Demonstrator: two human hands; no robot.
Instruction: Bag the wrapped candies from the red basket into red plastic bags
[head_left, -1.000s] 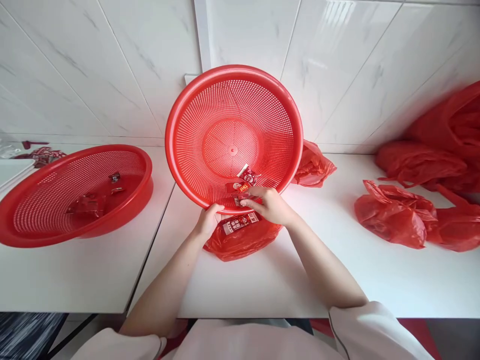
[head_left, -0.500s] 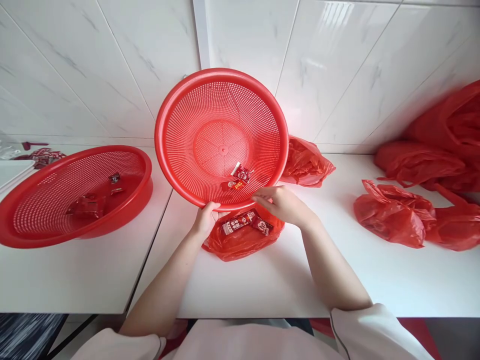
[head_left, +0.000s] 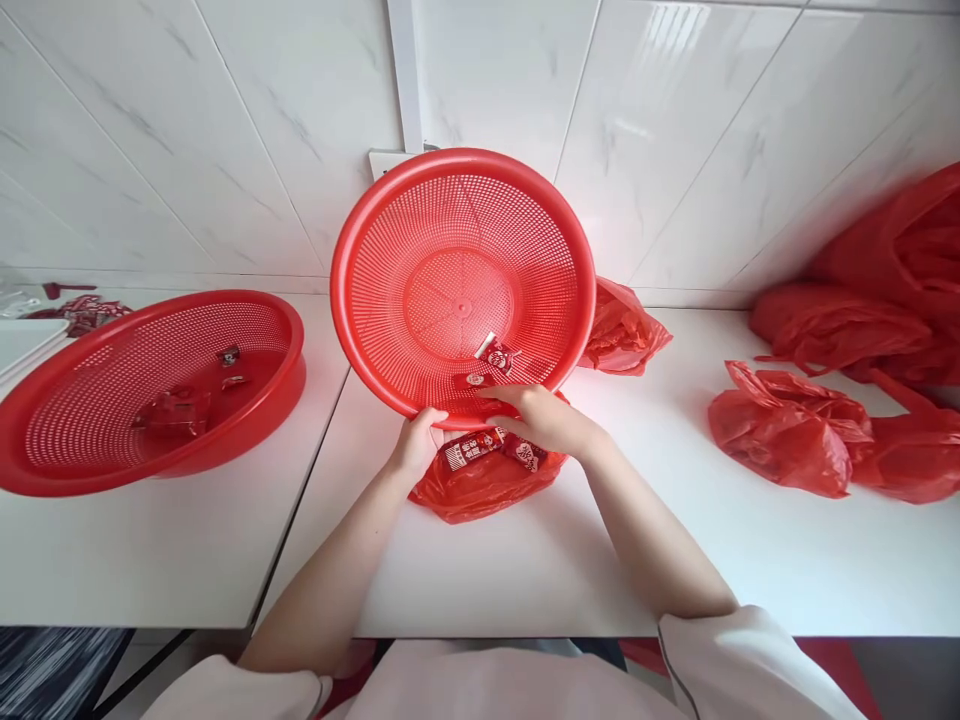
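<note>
A round red mesh basket (head_left: 461, 270) is tilted toward me over an open red plastic bag (head_left: 480, 490). My left hand (head_left: 422, 438) is closed on the basket's near rim, at its lower left. Over the rim's lower right, my right hand (head_left: 536, 415) reaches in with its fingers apart, close to the small packets; nothing shows in its grip. Low in the basket lie a red packet with a white end (head_left: 497, 353) and another small red packet (head_left: 475, 380), partly by my fingers. Inside the bag are a striped red packet (head_left: 472, 449) and a dark red one (head_left: 525, 453).
Another red basket (head_left: 277, 400) with a few packets stands on the left table. Behind the tilted basket sits a red bag (head_left: 626, 325). Several red bags (head_left: 787, 430) lie at the right. A tiled wall (head_left: 487, 80) rises behind the white table (head_left: 637, 560).
The tilted basket has shifted right and slightly down with my left hand. My right hand has moved left, from the rim to over the basket's inside, covering part of the lower packet.
</note>
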